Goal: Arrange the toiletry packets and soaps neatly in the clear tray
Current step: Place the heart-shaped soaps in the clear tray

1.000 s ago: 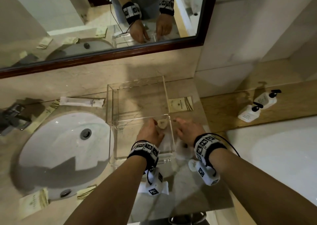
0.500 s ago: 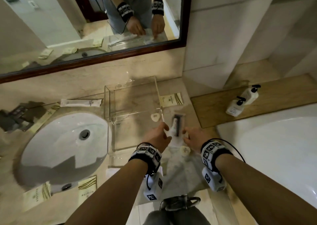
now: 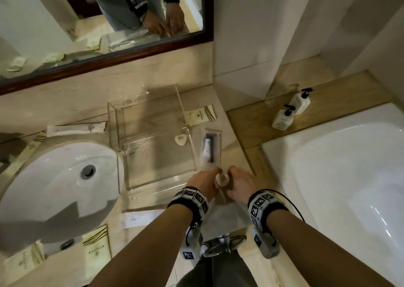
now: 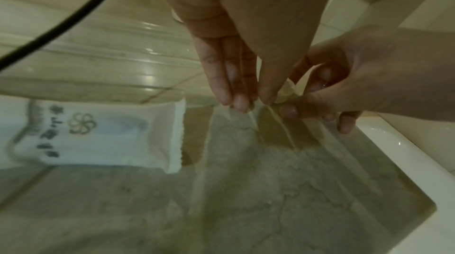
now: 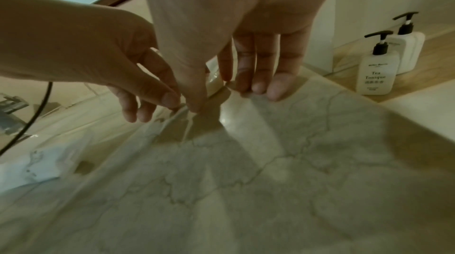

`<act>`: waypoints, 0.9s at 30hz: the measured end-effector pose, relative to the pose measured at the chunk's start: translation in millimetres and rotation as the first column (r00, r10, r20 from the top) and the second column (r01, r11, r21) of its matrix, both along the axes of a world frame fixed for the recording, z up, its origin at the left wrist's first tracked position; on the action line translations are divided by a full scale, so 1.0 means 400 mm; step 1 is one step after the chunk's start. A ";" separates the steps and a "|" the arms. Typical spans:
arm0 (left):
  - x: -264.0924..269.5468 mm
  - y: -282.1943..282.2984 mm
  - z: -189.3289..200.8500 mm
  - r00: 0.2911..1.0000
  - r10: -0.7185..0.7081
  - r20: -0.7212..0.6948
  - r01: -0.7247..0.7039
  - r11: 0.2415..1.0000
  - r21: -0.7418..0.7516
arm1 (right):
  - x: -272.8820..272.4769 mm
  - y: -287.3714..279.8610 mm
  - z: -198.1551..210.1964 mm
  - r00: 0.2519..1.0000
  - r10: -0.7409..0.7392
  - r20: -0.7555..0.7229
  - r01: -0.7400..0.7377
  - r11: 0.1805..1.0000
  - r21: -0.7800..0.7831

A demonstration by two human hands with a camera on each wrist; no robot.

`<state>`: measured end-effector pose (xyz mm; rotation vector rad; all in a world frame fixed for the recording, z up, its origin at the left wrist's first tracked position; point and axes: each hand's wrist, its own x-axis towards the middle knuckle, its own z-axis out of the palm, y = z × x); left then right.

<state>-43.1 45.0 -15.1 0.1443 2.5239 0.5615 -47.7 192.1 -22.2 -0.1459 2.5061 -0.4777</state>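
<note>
The clear tray (image 3: 113, 129) stands on the marble counter with one pale soap (image 3: 181, 139) in its right side. Just off its near right corner, my left hand (image 3: 204, 182) and right hand (image 3: 239, 182) both pinch a clear plastic packet (image 3: 209, 146). The packet runs away from my hands along the tray's right wall, with a black and white item inside. A round pale soap (image 3: 222, 178) shows between my hands. In the left wrist view my left fingertips (image 4: 242, 102) meet the right hand (image 4: 332, 92) on the film. In the right wrist view my right hand (image 5: 197, 106) pinches the film beside the left hand (image 5: 138, 87).
Loose packets lie around: a long white one (image 3: 76, 129), a beige one (image 3: 202, 115) right of the tray, beige ones (image 3: 96, 247) by the sink (image 3: 59, 188), and a white one (image 3: 140, 217) at the tray's near edge. Two pump bottles (image 3: 293, 109) stand by the bathtub (image 3: 338, 177).
My hands have come out of the tray, where the pale soap stays. They picked up the clear packet right of the tray and drew back toward my body.
</note>
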 end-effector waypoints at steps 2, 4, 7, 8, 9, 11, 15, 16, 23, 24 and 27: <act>-0.007 0.011 -0.006 1.000 0.004 -0.002 -0.004 1.000 0.010 | -0.002 -0.001 -0.010 0.999 0.012 -0.030 -0.012 1.000 0.006; -0.017 0.021 -0.013 1.000 0.007 0.002 -0.007 1.000 0.020 | -0.011 0.001 -0.018 0.999 0.033 -0.033 -0.033 0.999 -0.005; -0.028 0.025 -0.016 1.000 0.025 0.000 -0.025 0.999 0.025 | -0.022 0.007 -0.018 0.997 0.065 -0.047 -0.066 0.998 -0.022; -0.031 0.023 -0.014 0.999 0.034 -0.004 -0.034 0.999 0.030 | -0.026 0.007 -0.009 0.997 0.065 -0.044 -0.066 0.998 -0.024; -0.033 0.021 -0.011 0.999 0.040 -0.007 -0.039 0.998 0.044 | -0.030 0.009 -0.006 0.996 0.071 -0.054 -0.073 0.997 -0.025; -0.049 0.009 0.012 0.999 0.051 -0.014 -0.050 0.997 0.055 | -0.056 0.005 0.012 0.992 0.099 -0.081 -0.101 0.995 -0.018; -0.098 -0.056 0.060 0.988 0.151 -0.043 -0.147 0.986 0.085 | -0.137 -0.052 0.072 0.961 0.215 -0.177 -0.226 0.973 -0.045; -0.109 -0.076 0.076 0.983 0.174 -0.050 -0.169 0.981 0.092 | -0.156 -0.073 0.087 0.952 0.232 -0.198 -0.246 0.968 -0.049; -0.130 -0.264 0.106 0.918 0.369 -0.147 -0.373 0.928 0.004 | -0.246 -0.287 0.088 0.860 0.417 -0.294 -0.434 0.901 0.011; -0.130 -0.281 0.102 0.910 0.391 -0.141 -0.394 0.919 0.002 | -0.249 -0.310 0.081 0.848 0.442 -0.292 -0.456 0.890 0.022; -0.134 -0.319 0.080 0.886 0.451 -0.110 -0.451 0.892 0.021 | -0.256 -0.365 0.045 0.862 0.456 -0.220 -0.463 0.886 0.021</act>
